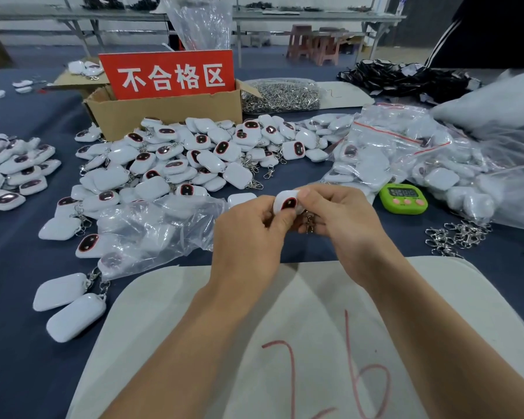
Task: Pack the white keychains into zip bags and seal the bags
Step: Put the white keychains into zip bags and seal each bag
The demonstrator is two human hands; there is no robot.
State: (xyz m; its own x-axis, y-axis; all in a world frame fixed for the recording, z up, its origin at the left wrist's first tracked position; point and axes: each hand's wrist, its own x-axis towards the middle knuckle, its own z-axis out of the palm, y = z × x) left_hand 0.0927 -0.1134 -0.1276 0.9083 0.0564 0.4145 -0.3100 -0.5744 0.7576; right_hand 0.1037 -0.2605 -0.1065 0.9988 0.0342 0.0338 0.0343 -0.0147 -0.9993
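Both forearms reach forward over a pale mat [315, 297] on the bench [18, 343], and the hands meet above the mat's far edge. The left hand [248, 222] and right hand [345, 219] are curled together on one white keychain [286, 201], its dark window facing the camera. The left pinches its lower edge, the right's fingers cover its top, and its metal clasp [309, 221] hangs between the palms. Just left of the hands a crumpled clear plastic bag [152, 228] lies over a few keychains. Beyond, a heap of loose keychains [200, 155] spreads before an open cardboard box [164, 114] holding an upright red sign [167, 75]; its other contents are hidden. To the right, red-striped zip bags [406, 146] hold keychains, beside a green timer [403, 198].
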